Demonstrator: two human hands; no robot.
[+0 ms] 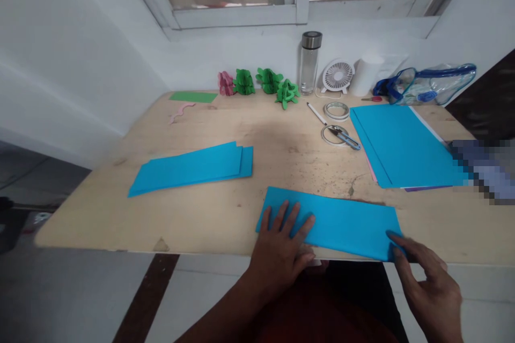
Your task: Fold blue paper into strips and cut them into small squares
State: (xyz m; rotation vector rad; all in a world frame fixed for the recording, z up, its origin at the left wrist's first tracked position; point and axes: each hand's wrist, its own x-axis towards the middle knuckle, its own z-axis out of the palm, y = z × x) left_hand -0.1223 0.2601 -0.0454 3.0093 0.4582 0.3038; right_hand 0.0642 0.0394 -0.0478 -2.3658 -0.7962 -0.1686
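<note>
A long folded strip of blue paper (346, 222) lies along the near edge of the table. My left hand (281, 244) rests on its left part, fingers spread flat. At the strip's lower right corner, my right hand (426, 273) pinches the paper's edge between thumb and index finger. To the left lies a small stack of folded blue paper strips (191, 167), overlapping unevenly. Larger blue paper sheets (410, 144) sit at the right, with pink and purple edges showing beneath them.
Thread snips (344, 136) lie on a ring of tape near a white pen (316, 113) and a tape roll (337, 111). Along the wall stand green paper shapes (269, 80), a glass bottle (309, 64), a small fan (338, 76) and a clear pouch (434, 86).
</note>
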